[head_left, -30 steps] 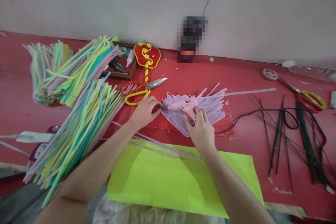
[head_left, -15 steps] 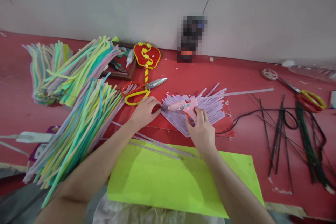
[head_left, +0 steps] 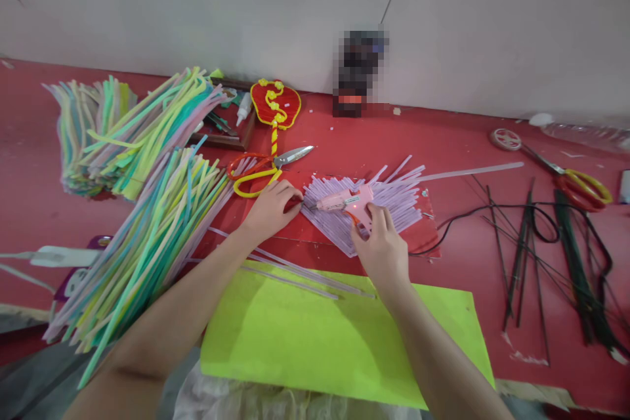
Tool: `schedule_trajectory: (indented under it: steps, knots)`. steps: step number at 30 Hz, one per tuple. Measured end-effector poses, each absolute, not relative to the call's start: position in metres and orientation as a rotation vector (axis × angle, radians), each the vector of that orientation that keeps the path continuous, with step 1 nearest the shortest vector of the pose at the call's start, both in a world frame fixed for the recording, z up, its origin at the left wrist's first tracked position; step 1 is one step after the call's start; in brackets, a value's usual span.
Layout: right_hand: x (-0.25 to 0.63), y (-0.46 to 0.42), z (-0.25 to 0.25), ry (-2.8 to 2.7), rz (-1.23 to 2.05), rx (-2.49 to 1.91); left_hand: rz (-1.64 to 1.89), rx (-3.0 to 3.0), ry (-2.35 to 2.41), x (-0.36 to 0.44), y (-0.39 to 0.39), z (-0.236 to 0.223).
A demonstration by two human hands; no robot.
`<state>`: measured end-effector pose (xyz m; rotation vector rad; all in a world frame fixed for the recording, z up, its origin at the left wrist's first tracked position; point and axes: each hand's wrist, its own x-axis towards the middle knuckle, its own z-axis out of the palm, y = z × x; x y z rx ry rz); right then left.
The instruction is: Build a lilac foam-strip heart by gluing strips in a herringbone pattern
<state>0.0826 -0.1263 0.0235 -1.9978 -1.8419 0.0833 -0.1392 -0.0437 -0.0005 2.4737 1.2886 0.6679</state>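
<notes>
My right hand (head_left: 381, 243) is closed round the handle of a pink glue gun (head_left: 347, 201), whose nozzle points left. Beneath the gun, light purple chenille stems (head_left: 325, 226) lie side by side in a fan-like mat on a red board (head_left: 430, 246). At the mat's left edge, close to the nozzle, the fingers of my left hand (head_left: 273, 208) are pinched together; what they hold is too small to make out. One long purple stem (head_left: 472, 172) sticks out to the right of the mat. Scissors with red and yellow handles (head_left: 266, 170) lie just beyond my left hand.
Bundles of pastel chenille stems (head_left: 147, 243) cover the left side, near a power strip (head_left: 73, 282). A red and yellow fan-shaped ornament (head_left: 275, 105) lies at the back. A lime green sheet (head_left: 344, 341) is in front. Dark stems (head_left: 516, 262), a black cable (head_left: 453, 215) and scissors (head_left: 583, 187) lie right.
My right hand and the glue gun have shifted slightly to the right, the nozzle drawing back a little. The long purple stem has slid rightward. My left hand stays almost in place.
</notes>
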Motion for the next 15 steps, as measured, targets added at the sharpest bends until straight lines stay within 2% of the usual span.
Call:
schedule_trajectory:
  steps: [15]
  knots:
    - [0.095,-0.125,0.033,-1.739,0.113,-2.077,0.637,2.495,1.295,-0.139,-0.043,0.0]
